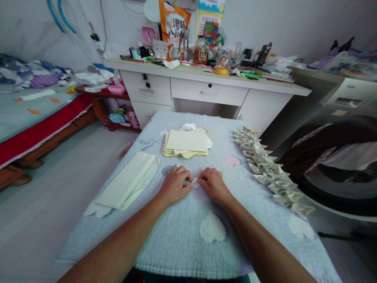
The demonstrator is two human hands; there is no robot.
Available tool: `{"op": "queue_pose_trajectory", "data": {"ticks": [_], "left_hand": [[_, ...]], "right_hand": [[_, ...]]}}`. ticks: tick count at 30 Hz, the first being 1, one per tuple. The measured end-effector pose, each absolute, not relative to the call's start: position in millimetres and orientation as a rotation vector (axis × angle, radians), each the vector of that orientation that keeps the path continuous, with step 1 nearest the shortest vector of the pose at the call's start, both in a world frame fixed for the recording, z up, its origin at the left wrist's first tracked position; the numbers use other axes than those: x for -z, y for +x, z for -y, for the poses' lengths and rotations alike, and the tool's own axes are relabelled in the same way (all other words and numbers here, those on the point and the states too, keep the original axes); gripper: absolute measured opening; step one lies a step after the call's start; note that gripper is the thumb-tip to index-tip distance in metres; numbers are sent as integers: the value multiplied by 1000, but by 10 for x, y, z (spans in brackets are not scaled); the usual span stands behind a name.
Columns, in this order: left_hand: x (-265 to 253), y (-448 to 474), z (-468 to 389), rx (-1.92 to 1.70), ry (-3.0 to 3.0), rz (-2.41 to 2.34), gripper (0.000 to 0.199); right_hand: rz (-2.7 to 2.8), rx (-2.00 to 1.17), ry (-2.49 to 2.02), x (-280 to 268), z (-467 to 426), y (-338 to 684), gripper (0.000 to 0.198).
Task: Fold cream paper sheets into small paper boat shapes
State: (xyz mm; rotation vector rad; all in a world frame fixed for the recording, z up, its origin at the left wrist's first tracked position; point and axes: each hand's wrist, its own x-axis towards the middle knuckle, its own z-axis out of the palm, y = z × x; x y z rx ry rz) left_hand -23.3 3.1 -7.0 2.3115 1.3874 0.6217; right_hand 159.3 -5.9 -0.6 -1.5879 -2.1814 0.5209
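Between my two hands is a small folded piece of cream paper (196, 183), just above the cloth-covered table. My left hand (176, 184) pinches its left side between thumb and fingers. On its right side, my right hand (214, 184) grips it the same way, fingertips curled in. Most of the folded paper is hidden by the fingers. Beyond the hands lies a stack of cream and yellow paper sheets (187, 140). To the left rests a folded bundle of pale paper (131, 179). Along the right side stand rows of folded paper boats (266, 167).
A light blue patterned cloth (176, 243) covers the table. Crumpled white paper (187, 127) sits behind the stack. Farther back is a white desk (206, 88) crowded with jars and packets. A bed (35, 114) stands left, a washing machine (347, 118) right.
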Motion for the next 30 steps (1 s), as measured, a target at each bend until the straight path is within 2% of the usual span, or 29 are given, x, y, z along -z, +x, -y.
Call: {"op": "queue_pose_trajectory", "data": {"ticks": [11,20,30], "left_hand": [[61,-137,-30,-549,2322,-1500,17],[69,-99,29,-562,2282,-1738,17],[95,-119,-39,-558,2230,-1617,14]], "right_hand": [[2238,-457,-1749,-21,46,1525,14],[2162,-406,-1823,22,53,1497,12],[2155,-478,-1692,42,78,1544,9]]}}
